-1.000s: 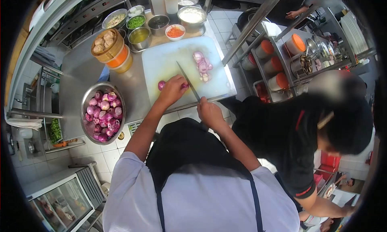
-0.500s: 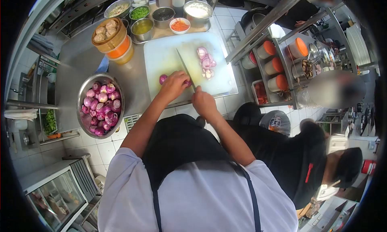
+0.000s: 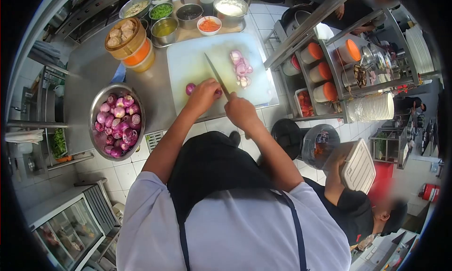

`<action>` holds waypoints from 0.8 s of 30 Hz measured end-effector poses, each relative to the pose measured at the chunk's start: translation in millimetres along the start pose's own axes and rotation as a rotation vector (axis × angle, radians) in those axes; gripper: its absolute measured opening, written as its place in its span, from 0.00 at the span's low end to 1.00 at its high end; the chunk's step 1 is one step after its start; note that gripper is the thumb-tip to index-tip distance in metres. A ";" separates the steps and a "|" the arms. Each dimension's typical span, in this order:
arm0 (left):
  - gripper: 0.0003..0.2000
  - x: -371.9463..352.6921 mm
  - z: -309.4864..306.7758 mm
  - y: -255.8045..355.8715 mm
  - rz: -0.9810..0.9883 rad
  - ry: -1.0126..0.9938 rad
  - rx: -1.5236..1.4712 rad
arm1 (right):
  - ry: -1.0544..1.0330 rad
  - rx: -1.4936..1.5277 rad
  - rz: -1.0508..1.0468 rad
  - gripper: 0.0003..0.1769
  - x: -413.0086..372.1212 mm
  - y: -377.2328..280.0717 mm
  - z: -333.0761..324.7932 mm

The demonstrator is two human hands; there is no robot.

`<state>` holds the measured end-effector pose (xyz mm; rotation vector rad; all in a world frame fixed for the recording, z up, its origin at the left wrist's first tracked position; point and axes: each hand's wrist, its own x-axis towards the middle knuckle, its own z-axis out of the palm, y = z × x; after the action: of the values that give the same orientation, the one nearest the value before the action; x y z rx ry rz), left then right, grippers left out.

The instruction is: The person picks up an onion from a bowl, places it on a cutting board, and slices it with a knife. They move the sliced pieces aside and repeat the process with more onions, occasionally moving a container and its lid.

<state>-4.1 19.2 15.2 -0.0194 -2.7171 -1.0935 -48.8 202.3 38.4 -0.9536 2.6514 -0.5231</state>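
My right hand (image 3: pixel 240 111) is closed round the handle of a knife (image 3: pixel 216 75), whose blade points up and left over the white cutting board (image 3: pixel 188 56). My left hand (image 3: pixel 205 95) has its fingers bent over a red onion (image 3: pixel 218 93) just left of the blade. Beside that hand lies another red onion (image 3: pixel 190 88). Sliced onion pieces (image 3: pixel 242 67) are at the board's upper right. A metal bowl (image 3: pixel 95 107) of peeled red onions (image 3: pixel 118 125) sits left of the board.
Bamboo steamer (image 3: pixel 134 47) with dumplings stands at the back left. Behind the board are metal bowls (image 3: pixel 230 9) and a bowl of orange strips (image 3: pixel 209 26). A shelf with orange-lidded containers (image 3: pixel 325 93) is at right. A person in black (image 3: pixel 346 207) carries a pale lidded box (image 3: pixel 360 169).
The person in black has moved back and down on the right, and the pale box they carry now shows more fully. My right hand and the knife have shifted slightly; the onions remain in place.
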 end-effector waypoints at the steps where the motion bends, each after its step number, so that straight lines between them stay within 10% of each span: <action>1: 0.07 0.1 0.8 -1.1 -0.006 -0.003 -0.010 | -0.018 -0.003 -0.009 0.12 -6.2 -1.5 -9.8; 24: 0.06 -2.6 2.0 0.8 0.020 0.064 0.026 | -0.032 0.119 0.021 0.14 14.3 11.7 21.6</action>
<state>-1.9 21.3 13.9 -0.0076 -2.6679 -1.0348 -57.9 196.2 12.2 -0.8905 2.5675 -0.6469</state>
